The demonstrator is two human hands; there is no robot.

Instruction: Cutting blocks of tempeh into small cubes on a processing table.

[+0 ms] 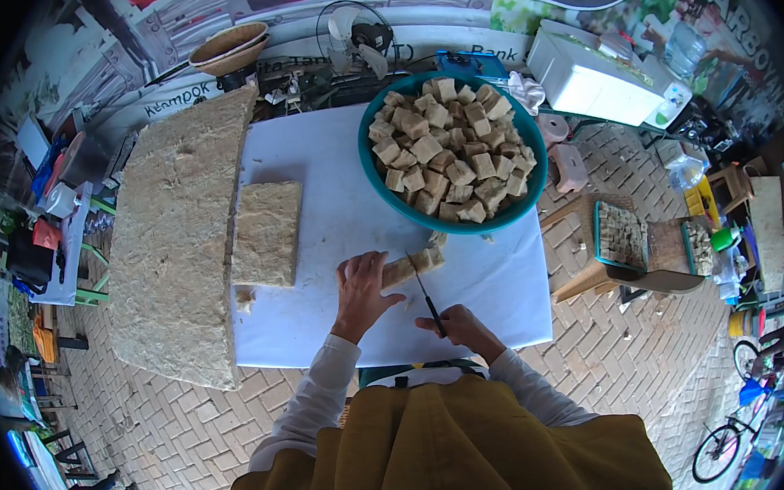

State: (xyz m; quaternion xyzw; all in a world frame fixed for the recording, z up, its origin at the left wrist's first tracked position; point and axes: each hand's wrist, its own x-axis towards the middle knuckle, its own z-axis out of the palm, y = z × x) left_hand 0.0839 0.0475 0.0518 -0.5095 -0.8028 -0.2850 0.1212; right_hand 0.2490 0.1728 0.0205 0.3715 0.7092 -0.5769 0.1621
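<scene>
A strip of tan, fibrous, rockwool-like material (400,271) lies near the front middle of the white-covered table (344,332). My left hand (359,289) grips its left end, fingers over the top and thumb on the near side. In my right hand (468,326), closed round the handle, is a knife (431,306) whose blade meets the strip close to its right end. Just beyond the strip stands a round teal basin (464,228) heaped with cut cubes (454,139) of the same material. A smaller rectangular slab (267,235) lies flat to the left of my left hand.
One very large slab (175,244) covers the table's left side and overhangs its edge. Small crumbs (244,298) lie beside it. At the back are a fan (355,36) and a woven basket (229,50). On the right, a wicker chair (585,239) holds a teal-edged tray (619,232).
</scene>
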